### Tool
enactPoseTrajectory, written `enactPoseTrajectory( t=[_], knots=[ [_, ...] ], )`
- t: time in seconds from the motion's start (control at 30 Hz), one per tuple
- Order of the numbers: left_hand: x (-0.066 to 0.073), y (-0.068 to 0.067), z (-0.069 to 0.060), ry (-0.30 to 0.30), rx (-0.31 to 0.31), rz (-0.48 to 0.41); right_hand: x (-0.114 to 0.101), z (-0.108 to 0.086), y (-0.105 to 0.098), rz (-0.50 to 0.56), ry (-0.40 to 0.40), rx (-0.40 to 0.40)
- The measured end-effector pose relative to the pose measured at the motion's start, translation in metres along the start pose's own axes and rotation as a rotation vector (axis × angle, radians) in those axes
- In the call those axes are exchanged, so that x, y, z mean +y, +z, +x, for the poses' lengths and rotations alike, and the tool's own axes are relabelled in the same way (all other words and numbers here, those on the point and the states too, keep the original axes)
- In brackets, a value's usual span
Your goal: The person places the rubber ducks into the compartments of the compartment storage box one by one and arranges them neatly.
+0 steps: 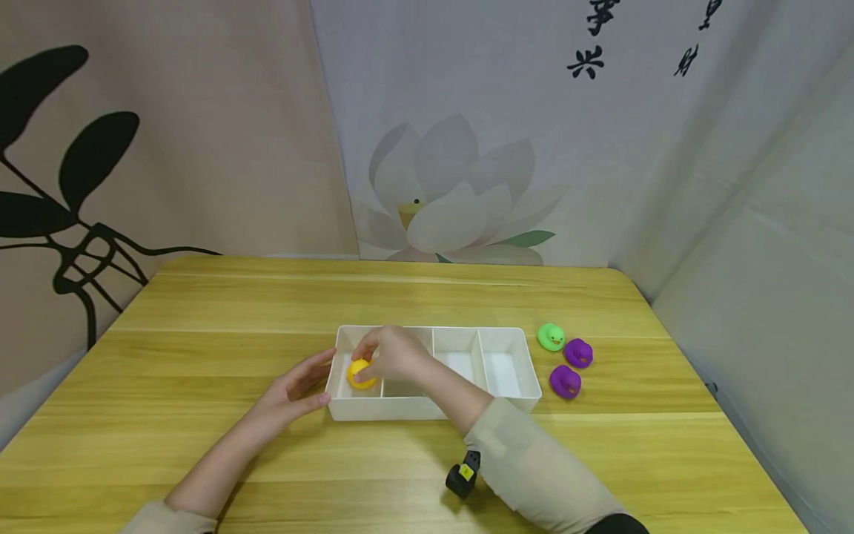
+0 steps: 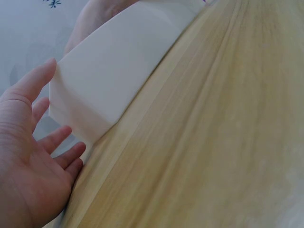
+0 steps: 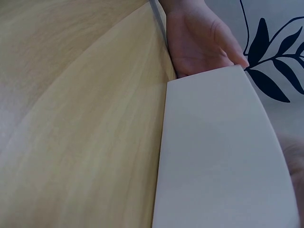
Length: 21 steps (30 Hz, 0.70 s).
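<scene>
A white divided box (image 1: 427, 409) lies lengthwise on the table. My right hand (image 1: 399, 357) reaches into its leftmost compartment, pinching a small yellow rubber duck (image 1: 361, 375) between thumb and fingers; the fingers cover part of the duck. At the box's left end is my left hand (image 1: 299, 389), thumb near the front corner and fingers along the end wall, none curled round it. In the left wrist view, the left hand (image 2: 35, 152) has its thumb tip at the box's corner (image 2: 104, 71). The right wrist view shows the box's long side (image 3: 218, 152), with the right hand mostly out of sight.
Right of the box sit a green rubber duck (image 1: 551, 337) and two purple ones, one farther back (image 1: 578, 353) and another purple duck (image 1: 565, 382) nearer. Wooden tabletop (image 1: 220, 326) surrounds them. Printed cloth (image 1: 467, 89) hangs behind the table.
</scene>
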<state>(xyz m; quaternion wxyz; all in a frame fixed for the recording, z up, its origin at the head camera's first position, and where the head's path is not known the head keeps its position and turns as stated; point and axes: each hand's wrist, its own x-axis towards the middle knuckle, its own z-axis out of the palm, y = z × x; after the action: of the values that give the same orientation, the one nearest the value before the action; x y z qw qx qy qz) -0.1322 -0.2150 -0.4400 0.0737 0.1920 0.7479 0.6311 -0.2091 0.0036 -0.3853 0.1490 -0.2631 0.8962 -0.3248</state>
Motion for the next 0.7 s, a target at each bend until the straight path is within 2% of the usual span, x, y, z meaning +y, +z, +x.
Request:
enactPoseTrajectory(
  t=[0.27,0.47,0.7],
  knots=[
    [-0.002,-0.001,0.0,-0.003,-0.003,0.004,-0.001,0.0,0.0,-0.039,0.01,0.003],
    [-0.001,-0.001,0.0,-0.008,0.001,0.014,-0.002,-0.002,-0.001,-0.038,-0.001,0.009],
    [0.002,0.0,0.0,-0.016,0.001,0.005,-0.003,-0.01,-0.008,-0.006,0.002,0.054]
  ],
)
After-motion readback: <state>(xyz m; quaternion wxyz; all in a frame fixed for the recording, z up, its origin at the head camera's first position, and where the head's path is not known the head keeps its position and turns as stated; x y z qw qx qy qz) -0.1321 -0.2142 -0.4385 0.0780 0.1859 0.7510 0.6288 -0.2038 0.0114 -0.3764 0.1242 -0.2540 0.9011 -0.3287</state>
